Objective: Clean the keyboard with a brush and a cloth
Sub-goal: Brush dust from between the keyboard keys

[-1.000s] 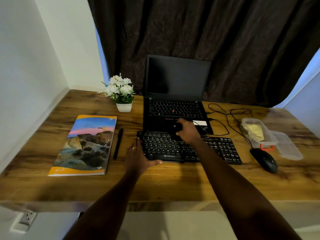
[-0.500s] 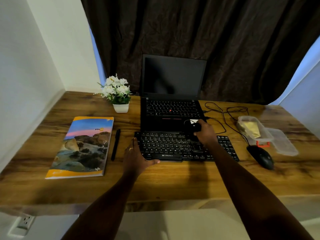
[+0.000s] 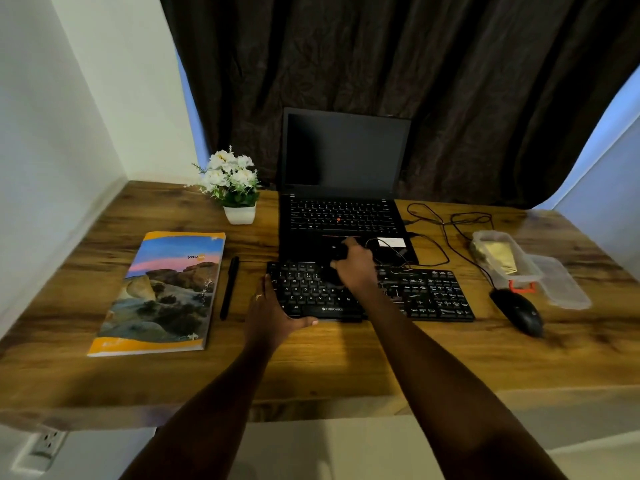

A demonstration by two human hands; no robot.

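While the left hand point(image 3: 273, 317), fingers point(image 3: 266, 289) spread, steadies the keyboard point(image 3: 429, 292) on the bench point(image 3: 346, 358), the right hand point(image 3: 353, 268) curls round the brush point(image 3: 337, 252) over its top rows; short, light strokes should suit.

Home desk nook, wooden desk point(image 3: 346, 358), open laptop point(image 3: 343, 188), potted flowers point(image 3: 232, 181), dark curtain point(image 3: 398, 64), white walls

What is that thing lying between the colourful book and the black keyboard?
A black pen lies on the wooden desk between the book and the keyboard, seen in the head view.
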